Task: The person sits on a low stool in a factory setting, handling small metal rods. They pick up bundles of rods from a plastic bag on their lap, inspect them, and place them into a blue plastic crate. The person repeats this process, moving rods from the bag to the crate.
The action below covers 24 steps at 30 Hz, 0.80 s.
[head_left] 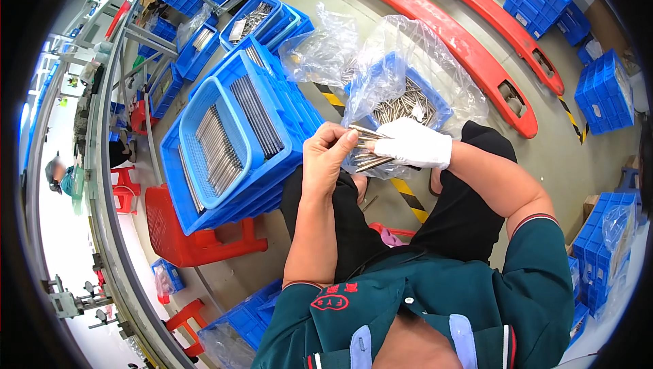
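My right hand (413,143), in a white glove, is closed around a small bunch of thin metal rods (371,162) that stick out toward the left. My bare left hand (328,155) meets it in front of my lap, thumb and fingers pinched on the end of a metal rod at the top of the bunch. Beyond them a blue crate (443,102) lined with clear plastic holds a loose heap of metal rods (407,105). To the left, a light-blue basket (192,112) with metal rods (216,148) in neat rows sits on a stack of blue crates (178,195).
Darker rods (257,116) lie beside the basket. A red stool (166,233) is under the stacked crates. The red forks of a pallet jack (449,36) stretch across the far floor. More blue crates (604,93) stand at the right, and a metal-framed bench (112,185) runs along the left.
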Tool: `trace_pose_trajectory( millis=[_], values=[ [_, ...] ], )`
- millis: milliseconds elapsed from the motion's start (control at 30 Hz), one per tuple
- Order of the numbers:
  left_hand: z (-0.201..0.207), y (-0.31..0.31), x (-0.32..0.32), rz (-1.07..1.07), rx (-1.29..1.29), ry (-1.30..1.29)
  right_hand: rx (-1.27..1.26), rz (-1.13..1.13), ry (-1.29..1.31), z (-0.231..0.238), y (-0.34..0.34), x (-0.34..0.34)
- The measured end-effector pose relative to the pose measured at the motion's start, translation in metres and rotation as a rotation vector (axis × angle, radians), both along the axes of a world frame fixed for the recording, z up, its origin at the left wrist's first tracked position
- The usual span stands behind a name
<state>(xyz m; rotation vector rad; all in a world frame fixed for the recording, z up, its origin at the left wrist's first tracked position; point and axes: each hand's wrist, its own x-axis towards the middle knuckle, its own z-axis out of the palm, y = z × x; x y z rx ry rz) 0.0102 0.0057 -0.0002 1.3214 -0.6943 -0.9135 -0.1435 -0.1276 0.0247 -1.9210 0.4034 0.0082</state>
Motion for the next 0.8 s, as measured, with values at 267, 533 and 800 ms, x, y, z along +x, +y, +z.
trace_pose_trajectory(
  millis=[267, 533, 800],
  values=[
    [0.008, -0.002, 0.005, 0.198, -0.059, -0.074, 0.162, 0.016, 0.005, -0.008, -0.004, -0.001],
    [0.005, 0.001, 0.003, 0.022, 0.0, 0.032, 0.191, 0.059, 0.065, 0.001, 0.001, 0.002],
    [0.009, 0.006, 0.009, -0.088, 0.021, 0.09, 0.413, 0.089, 0.15, 0.001, 0.001, -0.003]
  ],
)
